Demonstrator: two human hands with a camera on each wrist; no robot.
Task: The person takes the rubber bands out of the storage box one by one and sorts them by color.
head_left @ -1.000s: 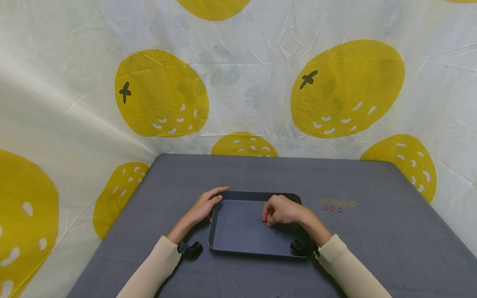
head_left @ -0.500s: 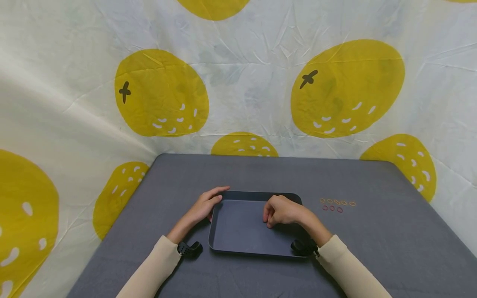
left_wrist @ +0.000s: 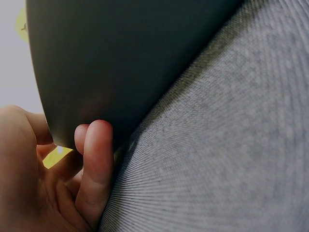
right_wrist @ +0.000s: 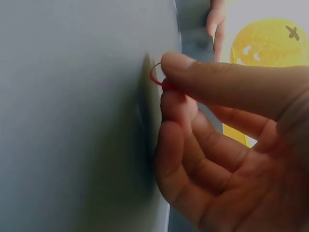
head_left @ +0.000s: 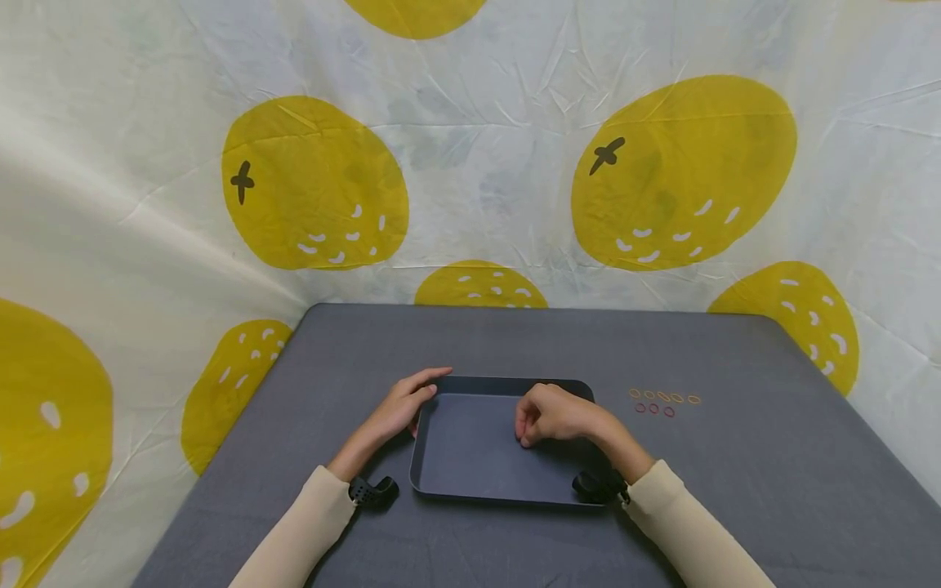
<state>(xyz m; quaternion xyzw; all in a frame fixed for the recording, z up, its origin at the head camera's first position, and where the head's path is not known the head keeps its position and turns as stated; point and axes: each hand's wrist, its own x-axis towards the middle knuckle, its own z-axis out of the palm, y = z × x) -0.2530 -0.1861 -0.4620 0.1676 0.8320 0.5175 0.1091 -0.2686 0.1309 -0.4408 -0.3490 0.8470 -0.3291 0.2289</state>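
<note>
A shallow dark grey tray point(head_left: 470, 457) lies in front of me on the table. At its far left corner my left hand point(head_left: 400, 406) holds the rim, thumb over the edge and fingertips point(left_wrist: 99, 135) against the outer wall in the left wrist view. Over the right half of the tray is my right hand point(head_left: 555, 415), its fingers bent. Thumb and index finger pinch a thin red rubber band point(right_wrist: 153, 75), visible as a small loop at the fingertips in the right wrist view. From the head view the band is hidden by the hand.
To the right of the tray, on the grey table cloth point(head_left: 750, 474), lies a row of several orange rubber bands point(head_left: 677, 398). Just nearer is a row of 3 red rubber bands point(head_left: 654, 408). A white curtain point(head_left: 485, 163) with yellow fruit prints hangs behind the table.
My right hand has shifted very slightly left over the tray. My left hand stays on the tray corner, and the rubber bands on the table lie as before.
</note>
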